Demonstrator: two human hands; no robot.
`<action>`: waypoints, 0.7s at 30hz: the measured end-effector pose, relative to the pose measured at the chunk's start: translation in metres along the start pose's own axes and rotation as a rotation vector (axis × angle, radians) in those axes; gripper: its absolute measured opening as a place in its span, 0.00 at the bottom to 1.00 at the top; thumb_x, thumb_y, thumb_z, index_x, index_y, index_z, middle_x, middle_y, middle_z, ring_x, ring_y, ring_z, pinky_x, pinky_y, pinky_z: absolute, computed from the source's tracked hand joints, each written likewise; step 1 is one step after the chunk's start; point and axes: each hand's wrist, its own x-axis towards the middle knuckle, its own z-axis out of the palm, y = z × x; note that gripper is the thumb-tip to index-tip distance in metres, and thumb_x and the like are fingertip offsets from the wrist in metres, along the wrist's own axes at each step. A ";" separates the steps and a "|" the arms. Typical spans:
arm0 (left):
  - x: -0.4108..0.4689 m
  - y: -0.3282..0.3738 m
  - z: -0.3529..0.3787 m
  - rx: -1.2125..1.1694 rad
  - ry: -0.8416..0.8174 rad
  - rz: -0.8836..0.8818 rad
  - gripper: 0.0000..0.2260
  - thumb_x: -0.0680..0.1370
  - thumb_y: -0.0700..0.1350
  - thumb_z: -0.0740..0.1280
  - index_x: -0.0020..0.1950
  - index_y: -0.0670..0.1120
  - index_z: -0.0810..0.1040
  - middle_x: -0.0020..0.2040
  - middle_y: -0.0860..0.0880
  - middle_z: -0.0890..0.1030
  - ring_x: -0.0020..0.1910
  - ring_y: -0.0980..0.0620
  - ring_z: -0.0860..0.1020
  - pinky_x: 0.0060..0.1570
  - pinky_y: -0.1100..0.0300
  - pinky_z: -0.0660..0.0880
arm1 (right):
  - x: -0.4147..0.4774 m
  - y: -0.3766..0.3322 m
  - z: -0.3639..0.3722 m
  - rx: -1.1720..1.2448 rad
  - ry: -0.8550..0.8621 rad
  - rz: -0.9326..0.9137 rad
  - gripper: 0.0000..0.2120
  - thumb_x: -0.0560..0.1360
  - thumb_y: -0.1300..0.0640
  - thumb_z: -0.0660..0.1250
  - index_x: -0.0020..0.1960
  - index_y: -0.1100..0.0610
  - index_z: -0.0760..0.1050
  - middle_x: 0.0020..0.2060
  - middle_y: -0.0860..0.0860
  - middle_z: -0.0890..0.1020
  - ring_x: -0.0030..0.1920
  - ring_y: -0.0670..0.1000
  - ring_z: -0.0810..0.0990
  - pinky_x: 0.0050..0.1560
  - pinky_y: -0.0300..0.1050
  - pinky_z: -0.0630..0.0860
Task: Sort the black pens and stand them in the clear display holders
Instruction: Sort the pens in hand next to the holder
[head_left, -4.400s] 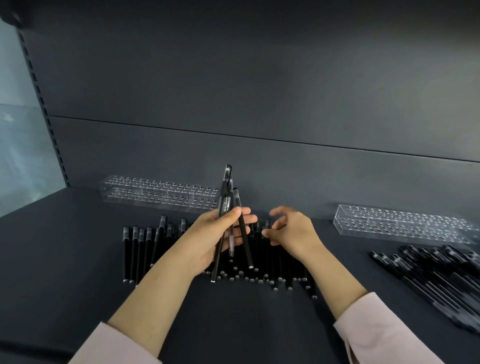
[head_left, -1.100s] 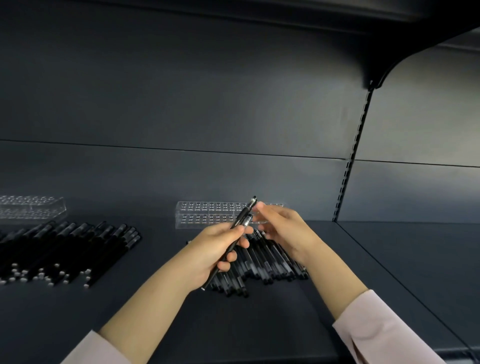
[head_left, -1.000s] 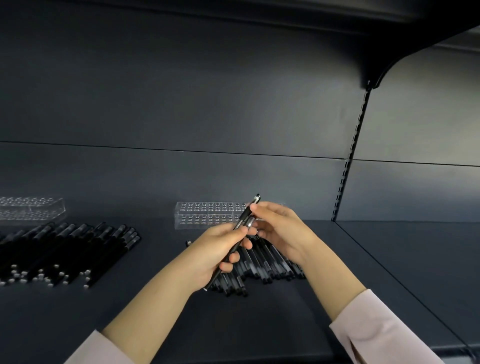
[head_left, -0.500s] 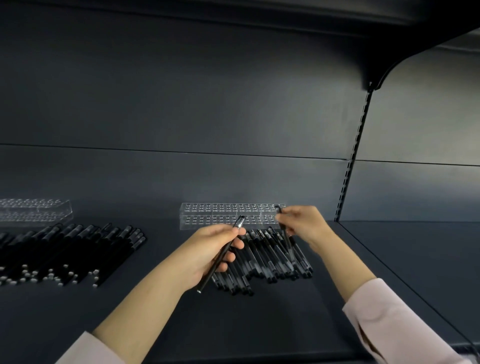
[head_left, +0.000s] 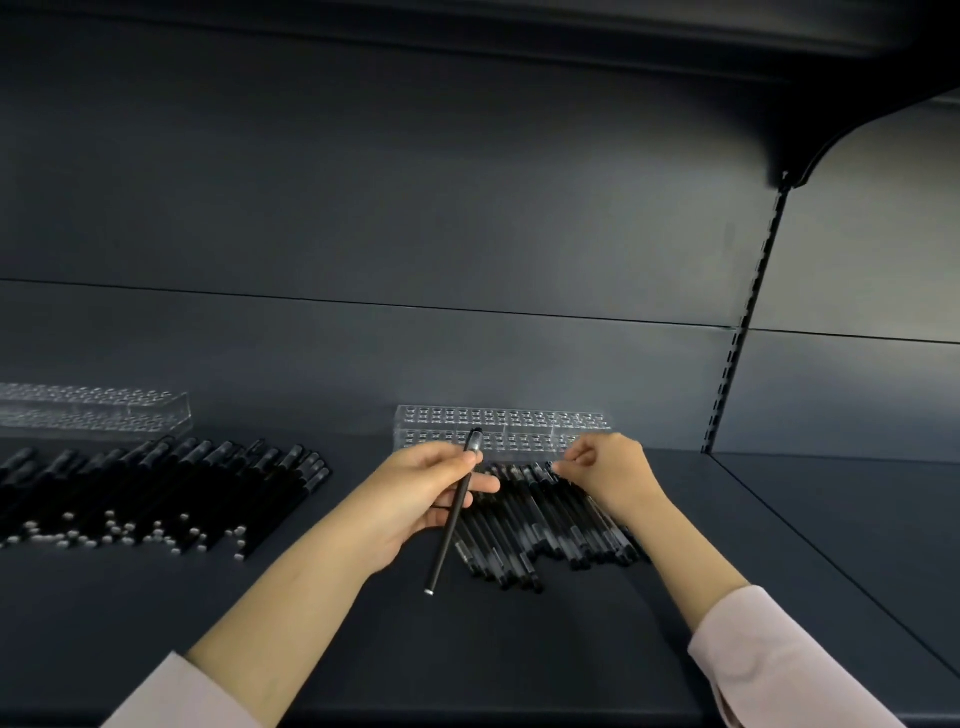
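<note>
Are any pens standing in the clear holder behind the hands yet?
No: the clear holder shows only empty holes, while the pens lie flat in a pile before it and the left hand holds one pen.

Shop; slotted shelf upright (head_left: 748, 312); clear display holders (head_left: 501, 434); bulk pens (head_left: 156, 493)

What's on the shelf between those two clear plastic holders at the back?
In the head view, the stretch between the left holder and the right holder is bare dark shelf; the pen piles lie nearer the person.
</note>
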 end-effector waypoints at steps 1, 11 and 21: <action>-0.001 0.000 -0.006 -0.011 0.032 0.011 0.08 0.81 0.46 0.65 0.57 0.46 0.80 0.47 0.50 0.87 0.42 0.55 0.79 0.40 0.64 0.76 | -0.003 -0.009 0.002 0.025 0.001 -0.038 0.07 0.72 0.53 0.74 0.45 0.57 0.81 0.38 0.49 0.80 0.40 0.46 0.78 0.35 0.29 0.68; -0.031 0.004 -0.178 0.170 0.486 0.071 0.04 0.78 0.47 0.70 0.51 0.49 0.83 0.45 0.50 0.83 0.41 0.55 0.79 0.36 0.63 0.75 | -0.039 -0.161 0.083 0.124 -0.197 -0.389 0.04 0.72 0.52 0.73 0.43 0.52 0.81 0.38 0.48 0.83 0.35 0.38 0.76 0.38 0.25 0.68; -0.037 -0.018 -0.357 0.644 0.666 0.013 0.13 0.77 0.46 0.71 0.58 0.41 0.81 0.50 0.48 0.81 0.50 0.51 0.77 0.52 0.61 0.70 | -0.052 -0.290 0.195 0.119 -0.393 -0.431 0.07 0.74 0.48 0.71 0.47 0.51 0.81 0.41 0.45 0.82 0.43 0.44 0.80 0.40 0.31 0.73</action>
